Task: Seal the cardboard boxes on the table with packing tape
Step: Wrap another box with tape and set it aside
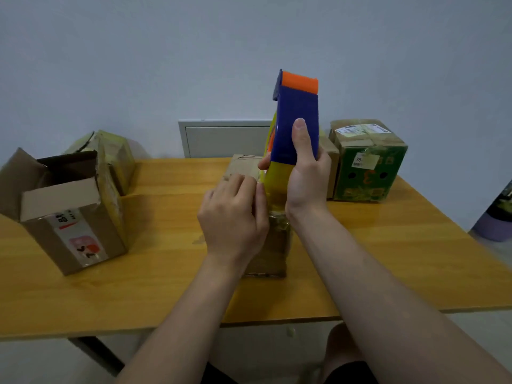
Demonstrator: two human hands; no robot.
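Centre box (273, 250): stands on the table (166, 273), near its front edge, directly before the person. Its top and upper front are mostly covered by the hands.

Tape (277, 178): a yellow strip runs from the dispenser (296, 126) down onto the centre box's top front edge.

Dispenser: blue body, orange end uppermost, held upright just above the centre box.

Right hand (307, 178): wrapped round the dispenser's lower part, thumb laid up its blue face, fingers behind it.

Left hand (232, 214): on the centre box's top, fingers bent down, thumb against the tape's left edge (whether it pinches the tape or only presses it cannot be told).

Open box (74, 217): well left of the centre box, flaps up, tilted, labelled on its front.

Taped box (116, 156): left and behind, just behind the open box.

Small box (331, 162): right and behind, partly hidden by the right hand.

Green box (368, 162): further right, touching the small box, taped over with labels on top.

Wall panel (224, 139): behind the centre box, beyond the table.
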